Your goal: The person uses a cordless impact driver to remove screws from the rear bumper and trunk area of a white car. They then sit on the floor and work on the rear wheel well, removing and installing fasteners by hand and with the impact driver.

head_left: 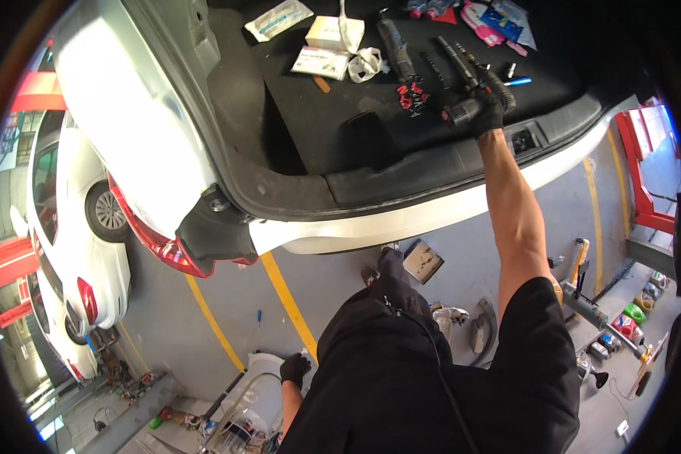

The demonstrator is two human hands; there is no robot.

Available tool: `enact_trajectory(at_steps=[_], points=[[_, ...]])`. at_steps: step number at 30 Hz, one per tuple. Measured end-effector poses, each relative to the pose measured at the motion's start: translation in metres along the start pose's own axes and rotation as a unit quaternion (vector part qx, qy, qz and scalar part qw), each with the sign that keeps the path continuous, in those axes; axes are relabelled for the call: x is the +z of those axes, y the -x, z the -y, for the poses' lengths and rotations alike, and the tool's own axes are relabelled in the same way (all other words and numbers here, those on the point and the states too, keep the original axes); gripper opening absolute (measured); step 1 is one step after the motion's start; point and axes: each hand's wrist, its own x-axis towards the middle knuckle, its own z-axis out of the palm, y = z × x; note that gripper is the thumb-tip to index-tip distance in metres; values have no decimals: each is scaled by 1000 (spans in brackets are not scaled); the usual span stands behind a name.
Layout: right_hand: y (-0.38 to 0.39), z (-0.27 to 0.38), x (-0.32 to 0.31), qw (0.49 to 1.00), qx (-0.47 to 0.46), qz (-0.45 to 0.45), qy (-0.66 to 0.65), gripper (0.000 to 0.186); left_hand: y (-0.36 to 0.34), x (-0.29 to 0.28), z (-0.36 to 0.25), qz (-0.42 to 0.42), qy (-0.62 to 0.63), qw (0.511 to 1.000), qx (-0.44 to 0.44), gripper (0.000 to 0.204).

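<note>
My black-gloved right hand (489, 113) reaches into the open rear of a white vehicle (386, 228), closed on a dark cordless power tool (463, 113) lying on the black cargo floor (333, 125). Beside it lie a long metal tool (455, 59), a blue stick (517, 82) and small red-and-black pieces (412, 97). Further left are a cylindrical tool (397, 47), a white box (334, 32), wrapped packets (278, 20) and a crumpled white item (365, 65). My gloved left hand (295, 369) hangs low by my body, fingers curled; what they hold, if anything, is hidden.
A white car (68, 227) and red lift parts (11, 263) stand left; another red post (643, 181) stands right. On the grey floor are a flat tray (422, 261), a jack (586, 306), a curved part (486, 333), several containers (632, 318) and a white tank (261, 401).
</note>
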Motion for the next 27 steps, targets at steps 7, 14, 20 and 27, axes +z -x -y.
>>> enact_trajectory(at_steps=[7,14,20,27], points=[[-3,-28,15,994,75,-18,83,32,48,42,-56,-11,-35,996,82,34],[-3,-21,18,940,11,-204,272,33,2,76,-98,41,-175,980,88,29],[156,12,52,870,-175,-255,384,42,19,196,-175,145,-366,790,471,20],[345,-23,-86,736,-117,-601,289,35,174,456,-238,235,-398,373,804,27]])
